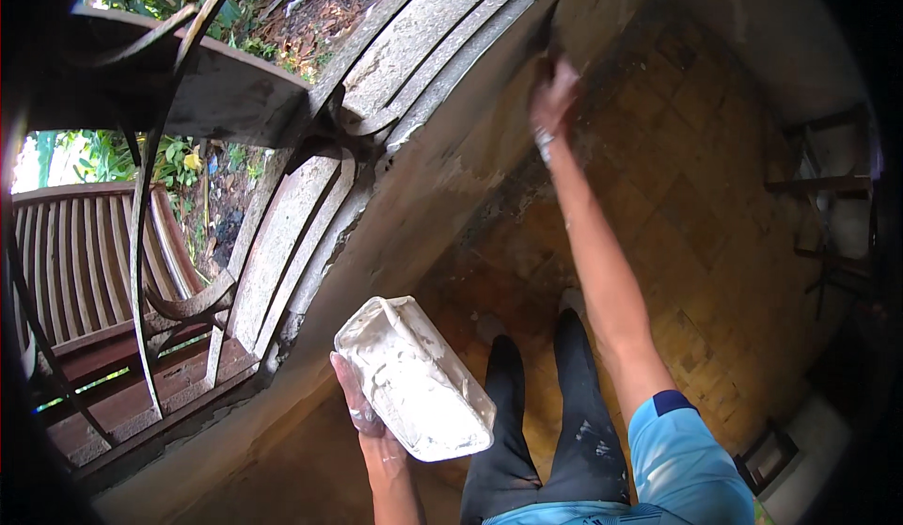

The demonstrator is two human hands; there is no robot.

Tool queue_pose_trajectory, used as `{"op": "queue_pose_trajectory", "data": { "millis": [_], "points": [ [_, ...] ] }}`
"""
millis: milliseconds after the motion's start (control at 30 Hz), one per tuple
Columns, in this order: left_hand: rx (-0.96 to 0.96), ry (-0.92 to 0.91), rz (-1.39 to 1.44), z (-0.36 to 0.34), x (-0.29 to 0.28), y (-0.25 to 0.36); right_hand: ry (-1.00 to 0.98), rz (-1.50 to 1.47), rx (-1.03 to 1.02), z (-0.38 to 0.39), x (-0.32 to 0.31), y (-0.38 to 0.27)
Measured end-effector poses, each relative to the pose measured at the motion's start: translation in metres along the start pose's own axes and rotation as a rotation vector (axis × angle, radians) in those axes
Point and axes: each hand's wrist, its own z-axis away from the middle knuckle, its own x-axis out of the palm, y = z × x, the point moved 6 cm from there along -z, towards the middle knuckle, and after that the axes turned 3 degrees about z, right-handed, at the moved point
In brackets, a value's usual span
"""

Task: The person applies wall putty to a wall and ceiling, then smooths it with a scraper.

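My left hand (pixel 356 395) supports a white rectangular tub (pixel 475 403) from its left side and below, fingers against its wall. Thick white paste (pixel 409 374), smooth and wet-looking, coats the tub's inside. My right arm is stretched far forward to the wall below the window sill. At its end my right hand (pixel 555 97), smeared by motion, is closed on a dark blade-like tool (pixel 547 34), whose exact kind is too blurred to tell. The tool is up against the plastered wall (pixel 480 139). White smears mark my right wrist and my left fingers.
A stone sill (pixel 404 50) with dark curved metal grille bars (pixel 141 196) runs along the left. Beyond it stand a slatted wooden bench (pixel 89 262) and plants. Worn tiles cover the floor (pixel 677 233). Dark wooden furniture (pixel 828 186) is at the right.
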Motion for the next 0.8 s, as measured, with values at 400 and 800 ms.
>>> {"op": "queue_pose_trajectory", "data": {
  "millis": [400, 800],
  "points": [
    [0.07, 0.023, 0.043, 0.032, -0.061, 0.03, -0.49, -0.494, 0.068, 0.318, -0.005, -0.144],
    [0.069, 0.182, 0.02, 0.056, -0.085, 0.013, -0.121, -0.306, 0.037, 0.209, 0.009, -0.104]
  ]
}}
